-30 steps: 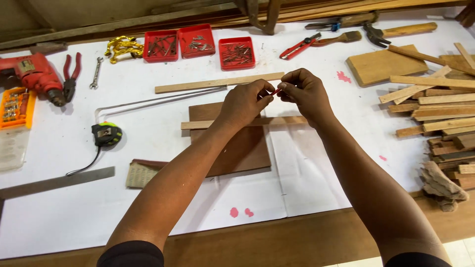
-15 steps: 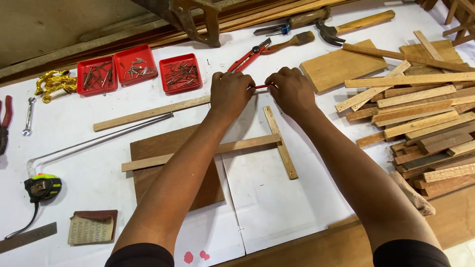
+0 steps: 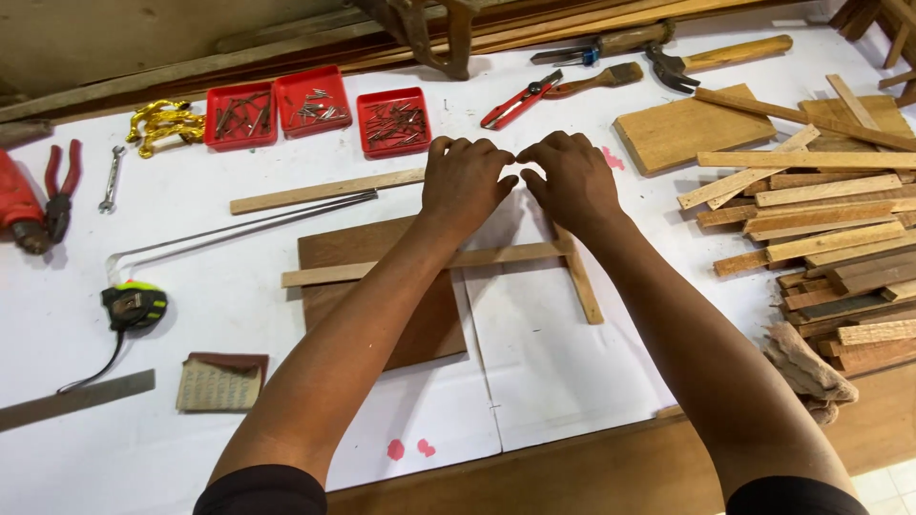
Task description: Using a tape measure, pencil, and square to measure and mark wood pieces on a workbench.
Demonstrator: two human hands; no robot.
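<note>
Both hands lie knuckles-up near the middle of the white-covered worktop [image 3: 572,381], fingertips meeting. The left hand [image 3: 466,181] is curled, its fingers bent down and pinched toward the right hand [image 3: 572,179], which is curled the same way; whatever sits between the fingertips is too small to make out, so I cannot tell what either one grips.

Just under the hands lie two thin wooden strips — a long strip [image 3: 496,257] running left to right, and a short strip [image 3: 580,281] crossing its right end and pointing toward the near edge. The long strip rests across a dark brown board [image 3: 401,315], which lies flat below the left forearm.

Toward the far edge, just beyond the left hand, stand three red trays [image 3: 277,119] of nails in a row. A bare wooden batten [image 3: 324,192] and a bent metal rod [image 3: 239,231] lie left of the hands. Red-handled cutters [image 3: 520,100], a brush [image 3: 599,78] and a claw hammer [image 3: 725,55] sit beyond the right hand, with a square wooden block [image 3: 692,129] beside them.

A heap of wooden offcuts [image 3: 830,229] fills the right edge. At the left edge are a tape measure [image 3: 134,305], red pliers [image 3: 62,195] and — near the front corner — a steel ruler [image 3: 76,399] and a sanding block [image 3: 221,381].
</note>
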